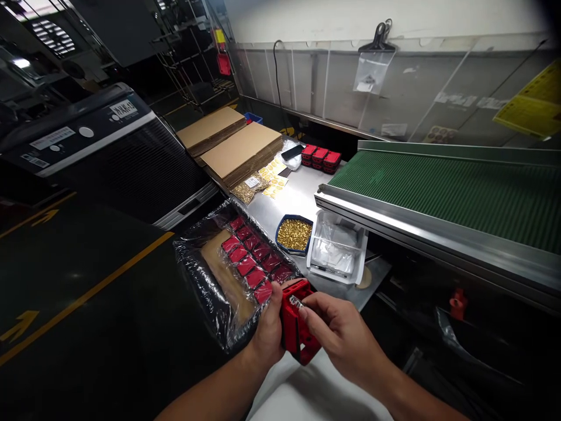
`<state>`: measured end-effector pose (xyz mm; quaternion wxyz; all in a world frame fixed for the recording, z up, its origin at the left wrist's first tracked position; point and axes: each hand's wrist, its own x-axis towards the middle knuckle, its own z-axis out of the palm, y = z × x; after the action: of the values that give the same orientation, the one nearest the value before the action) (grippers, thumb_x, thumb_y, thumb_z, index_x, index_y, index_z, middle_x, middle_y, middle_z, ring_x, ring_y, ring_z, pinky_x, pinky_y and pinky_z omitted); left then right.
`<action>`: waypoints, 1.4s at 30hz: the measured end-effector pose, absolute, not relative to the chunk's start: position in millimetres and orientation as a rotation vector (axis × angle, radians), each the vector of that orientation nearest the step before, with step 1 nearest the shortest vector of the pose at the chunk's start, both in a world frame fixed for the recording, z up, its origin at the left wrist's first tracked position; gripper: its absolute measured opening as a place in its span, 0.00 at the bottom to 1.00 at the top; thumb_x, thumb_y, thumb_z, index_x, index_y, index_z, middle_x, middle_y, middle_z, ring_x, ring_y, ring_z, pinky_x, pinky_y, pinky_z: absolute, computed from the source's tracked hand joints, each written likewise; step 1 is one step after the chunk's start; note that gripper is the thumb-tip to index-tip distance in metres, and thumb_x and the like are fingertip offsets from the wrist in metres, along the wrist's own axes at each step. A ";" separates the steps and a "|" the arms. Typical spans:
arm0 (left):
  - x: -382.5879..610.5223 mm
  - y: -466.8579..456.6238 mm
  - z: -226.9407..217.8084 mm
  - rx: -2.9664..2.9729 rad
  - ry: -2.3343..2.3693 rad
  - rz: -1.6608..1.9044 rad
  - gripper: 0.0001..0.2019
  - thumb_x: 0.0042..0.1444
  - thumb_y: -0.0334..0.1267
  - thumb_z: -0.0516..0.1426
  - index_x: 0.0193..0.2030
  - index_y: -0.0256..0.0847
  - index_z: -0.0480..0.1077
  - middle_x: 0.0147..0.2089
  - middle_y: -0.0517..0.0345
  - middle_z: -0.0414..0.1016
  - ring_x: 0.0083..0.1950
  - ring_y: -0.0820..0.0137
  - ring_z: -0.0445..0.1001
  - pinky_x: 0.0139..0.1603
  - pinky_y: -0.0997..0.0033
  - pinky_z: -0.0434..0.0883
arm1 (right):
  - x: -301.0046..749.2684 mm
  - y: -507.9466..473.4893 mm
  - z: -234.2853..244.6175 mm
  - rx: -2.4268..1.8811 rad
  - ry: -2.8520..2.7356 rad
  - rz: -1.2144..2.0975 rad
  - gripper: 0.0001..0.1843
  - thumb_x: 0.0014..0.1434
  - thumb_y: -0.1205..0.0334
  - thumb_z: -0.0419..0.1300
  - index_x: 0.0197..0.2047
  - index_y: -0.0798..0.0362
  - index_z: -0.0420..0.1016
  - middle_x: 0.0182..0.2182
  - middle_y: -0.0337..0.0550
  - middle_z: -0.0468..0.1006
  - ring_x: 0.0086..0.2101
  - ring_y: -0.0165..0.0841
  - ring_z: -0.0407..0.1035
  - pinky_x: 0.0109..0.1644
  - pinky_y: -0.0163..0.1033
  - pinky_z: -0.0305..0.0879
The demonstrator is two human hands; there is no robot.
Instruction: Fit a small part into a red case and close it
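Note:
My left hand (268,327) is closed around a red and black plastic housing (298,327), held upright above my lap. Against its upper face, my right hand (337,324) pinches a small shiny metal piece (296,302) between thumb and fingertips. What exactly this piece is cannot be made out. Just beyond my left hand lies a box lined with dark plastic film (197,286), where several red parts (245,266) sit in rows beside a brown cardboard sheet (221,263).
A blue tray of small brass-coloured parts (294,235) stands beside a white bin of clear plastic bags (335,245). Behind are cardboard stacks (243,149), a phone (293,152) and red-black cases (321,156). A green conveyor (447,193) runs along the right.

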<state>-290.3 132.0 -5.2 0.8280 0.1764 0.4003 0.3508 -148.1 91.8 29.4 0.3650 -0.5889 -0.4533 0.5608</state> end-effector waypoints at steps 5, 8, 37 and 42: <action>-289.6 131.6 -1.1 0.258 0.817 0.654 0.32 0.57 0.63 0.55 0.49 0.33 0.74 0.42 0.45 0.81 0.51 0.55 0.77 0.55 0.60 0.73 | -135.6 91.3 28.2 -1.644 -1.455 1.199 0.12 0.64 0.52 0.52 0.39 0.46 0.74 0.33 0.36 0.77 0.32 0.28 0.69 0.36 0.36 0.63; -290.0 130.9 -0.1 0.257 0.812 0.650 0.31 0.58 0.63 0.54 0.47 0.34 0.75 0.39 0.47 0.81 0.47 0.57 0.79 0.54 0.60 0.74 | -134.6 92.0 26.6 -1.654 -1.612 1.082 0.11 0.64 0.53 0.52 0.41 0.46 0.73 0.34 0.37 0.76 0.32 0.29 0.69 0.37 0.37 0.62; -289.1 125.4 1.0 0.258 0.880 0.611 0.34 0.57 0.66 0.52 0.47 0.32 0.74 0.42 0.45 0.81 0.47 0.57 0.78 0.54 0.63 0.73 | -136.6 81.4 31.5 -1.613 -1.323 1.260 0.13 0.64 0.50 0.53 0.40 0.46 0.75 0.32 0.35 0.78 0.31 0.27 0.69 0.35 0.36 0.62; -287.3 125.9 1.9 0.301 0.846 0.674 0.33 0.56 0.65 0.54 0.48 0.33 0.75 0.40 0.45 0.81 0.46 0.56 0.78 0.51 0.60 0.74 | -149.3 79.7 28.6 -1.580 -1.131 1.469 0.18 0.64 0.46 0.52 0.36 0.50 0.75 0.27 0.36 0.74 0.27 0.28 0.64 0.31 0.37 0.59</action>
<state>-287.3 125.9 1.9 0.8465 0.1426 0.4013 0.3195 -149.3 79.7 28.6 0.3454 -0.6088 -0.4355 0.5660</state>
